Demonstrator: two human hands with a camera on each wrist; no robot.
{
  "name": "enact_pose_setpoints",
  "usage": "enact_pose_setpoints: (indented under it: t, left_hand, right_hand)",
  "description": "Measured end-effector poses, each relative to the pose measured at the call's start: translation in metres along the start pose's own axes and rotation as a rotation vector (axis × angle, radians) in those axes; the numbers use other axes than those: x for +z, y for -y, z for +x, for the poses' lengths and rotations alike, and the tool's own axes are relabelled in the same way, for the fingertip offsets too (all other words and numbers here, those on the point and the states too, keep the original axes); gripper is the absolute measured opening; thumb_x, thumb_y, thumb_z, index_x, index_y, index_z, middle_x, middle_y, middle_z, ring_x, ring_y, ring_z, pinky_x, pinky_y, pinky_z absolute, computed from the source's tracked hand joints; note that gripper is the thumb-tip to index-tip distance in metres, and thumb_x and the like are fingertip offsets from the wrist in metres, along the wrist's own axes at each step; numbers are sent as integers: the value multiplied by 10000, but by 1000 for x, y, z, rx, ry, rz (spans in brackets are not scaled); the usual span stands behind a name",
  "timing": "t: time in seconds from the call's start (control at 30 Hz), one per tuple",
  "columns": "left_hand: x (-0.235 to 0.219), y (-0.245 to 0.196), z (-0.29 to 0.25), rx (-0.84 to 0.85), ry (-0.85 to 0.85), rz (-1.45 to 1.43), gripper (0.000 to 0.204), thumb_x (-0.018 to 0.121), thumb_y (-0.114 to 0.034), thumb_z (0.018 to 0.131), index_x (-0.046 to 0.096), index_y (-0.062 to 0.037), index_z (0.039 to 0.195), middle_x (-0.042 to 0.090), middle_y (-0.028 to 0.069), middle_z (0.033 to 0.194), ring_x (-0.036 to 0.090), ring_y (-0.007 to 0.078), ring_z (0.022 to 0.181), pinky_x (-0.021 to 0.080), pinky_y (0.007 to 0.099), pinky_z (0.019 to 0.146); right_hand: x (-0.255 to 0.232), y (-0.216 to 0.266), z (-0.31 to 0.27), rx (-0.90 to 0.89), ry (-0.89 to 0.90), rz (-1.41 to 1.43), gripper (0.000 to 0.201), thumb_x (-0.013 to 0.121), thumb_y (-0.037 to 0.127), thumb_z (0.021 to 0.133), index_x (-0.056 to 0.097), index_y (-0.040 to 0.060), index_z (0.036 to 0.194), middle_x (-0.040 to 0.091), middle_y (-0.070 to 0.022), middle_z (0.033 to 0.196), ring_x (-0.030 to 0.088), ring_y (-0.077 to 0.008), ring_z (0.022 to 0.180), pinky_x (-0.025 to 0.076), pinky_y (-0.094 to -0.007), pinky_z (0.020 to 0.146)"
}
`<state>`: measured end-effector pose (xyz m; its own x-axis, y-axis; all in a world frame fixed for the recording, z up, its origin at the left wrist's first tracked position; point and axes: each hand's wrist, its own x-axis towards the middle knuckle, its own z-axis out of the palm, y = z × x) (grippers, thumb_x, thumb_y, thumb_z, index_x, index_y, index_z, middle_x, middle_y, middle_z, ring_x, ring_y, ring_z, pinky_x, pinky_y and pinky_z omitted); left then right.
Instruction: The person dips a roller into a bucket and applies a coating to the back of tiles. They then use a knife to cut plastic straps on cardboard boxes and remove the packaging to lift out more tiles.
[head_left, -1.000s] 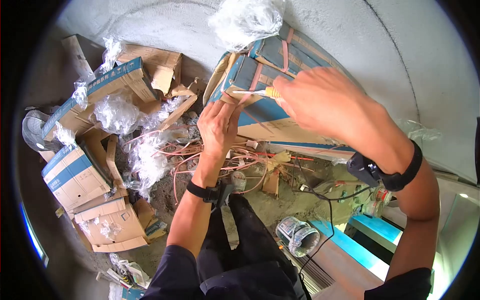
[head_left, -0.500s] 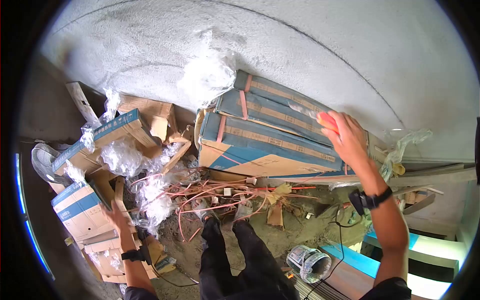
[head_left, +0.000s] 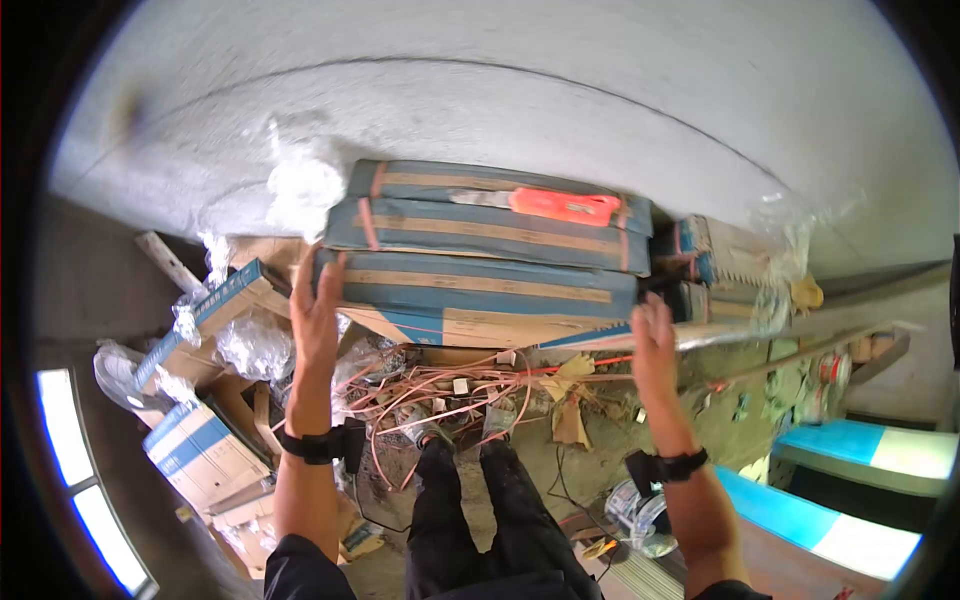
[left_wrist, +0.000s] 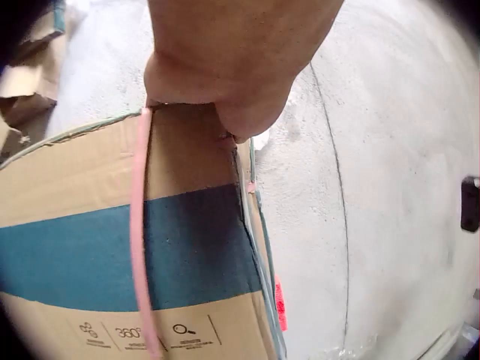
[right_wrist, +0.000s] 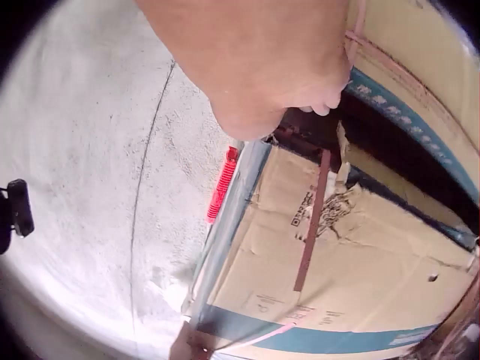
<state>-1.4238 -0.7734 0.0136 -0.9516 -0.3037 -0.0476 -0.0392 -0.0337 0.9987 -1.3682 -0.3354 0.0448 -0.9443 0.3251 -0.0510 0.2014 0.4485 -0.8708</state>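
The front one of several long blue-and-brown cardboard boxes (head_left: 470, 290) lies between both hands. At its left end the left hand (head_left: 312, 325) grips the corner; in the left wrist view this hand (left_wrist: 232, 64) bends over the box edge beside a pink strap (left_wrist: 138, 225). The right hand (head_left: 655, 350) holds the right end, and in the right wrist view its fingers (right_wrist: 322, 103) curl over the carton's edge. A red-handled tool with a pale blade (head_left: 565, 205) lies on the boxes behind, touched by neither hand. The fingertips of both hands are partly hidden.
Pink straps (head_left: 460, 370) lie tangled around the person's feet. Opened cartons (head_left: 205, 455) and clear plastic (head_left: 255, 345) are heaped at left. A stained bucket (head_left: 635, 515) stands at lower right, and a rough grey wall (head_left: 480, 110) rises behind the boxes.
The red-handled tool has left the right hand and lies on the boxes. The left hand came up from the left cartons to the front box; the right moved down to its other end.
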Motion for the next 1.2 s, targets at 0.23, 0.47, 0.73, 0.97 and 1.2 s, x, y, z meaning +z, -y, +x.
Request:
enact_pose_setpoints:
  t: [0.23,0.47,0.73,0.97,1.2]
  left_hand:
    - [-15,-3,-16,24,-13,353,420,531,-202,1014,480,20,1368,598,83,1187,553,150,1001,449,272,893]
    - [-47,-32,-75,-115,155,360,314,602,-158,964,527,-47,1248,544,54,979,497,135,789,445,281,703]
    - [-86,-59,-143,-192,314,657,468,625,-226,920,464,-37,1316,618,208,1060,612,331,916,487,400,852]
    - [-104,-58,-191,-72,329,690,501,656,-213,909,460,-45,1338,614,216,1173,617,354,1069,480,403,929]
    - [-81,-83,-151,-5,403,705,513,678,-229,868,513,-22,1308,604,228,1248,588,390,1169,463,420,977]
  right_hand:
    - [36,13,-24,3,-86,-79,587,490,379,1010,371,-7,1436,613,-325,1117,579,-504,1039,481,-486,842]
    - [11,-2,-90,-2,-12,-104,449,551,322,991,442,-11,1272,647,-230,957,671,-337,806,503,-398,692]
    - [-24,-12,-161,203,181,-20,508,639,295,936,467,-29,1287,653,-199,993,660,-270,854,504,-376,720]
    - [-39,-7,-207,199,233,-67,513,622,159,956,391,-40,1368,574,-189,1260,585,-240,1123,479,-341,922]
    - [-9,98,-155,-252,367,-411,548,654,281,911,473,-17,1333,597,-264,1226,565,-431,1138,465,-477,945]
